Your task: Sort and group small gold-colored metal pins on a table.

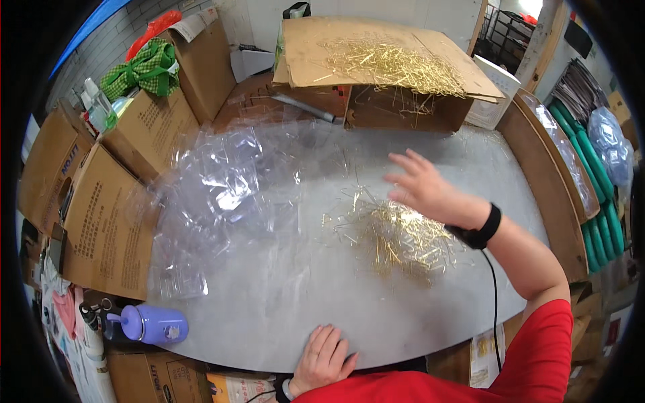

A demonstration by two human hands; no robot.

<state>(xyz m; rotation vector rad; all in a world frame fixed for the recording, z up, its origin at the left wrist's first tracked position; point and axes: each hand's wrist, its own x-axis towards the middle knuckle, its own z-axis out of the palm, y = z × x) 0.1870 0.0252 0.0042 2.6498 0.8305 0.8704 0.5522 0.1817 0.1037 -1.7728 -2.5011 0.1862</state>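
Note:
A heap of thin gold-coloured metal pieces [410,243] lies on the grey table [269,322], right of the middle. My right hand [423,185] is over the far side of this heap, its fingers spread and nothing seen in them. At the table's near edge my left hand [322,357] rests palm down, fingers stretched out and holding nothing visible. Left of the gold heap spreads a loose pile of clear plastic pieces [228,181], shiny and thin. More gold pieces [396,64] lie on a cardboard box [302,50] at the back, some hanging over its front edge.
Cardboard boxes [111,228] line the left side, and a purple lidded cup [154,324] stands at the near left edge. A grey tube [302,107] lies at the back. Along the right runs a cardboard wall [547,174]. From my right wristband hangs a black cable [496,289].

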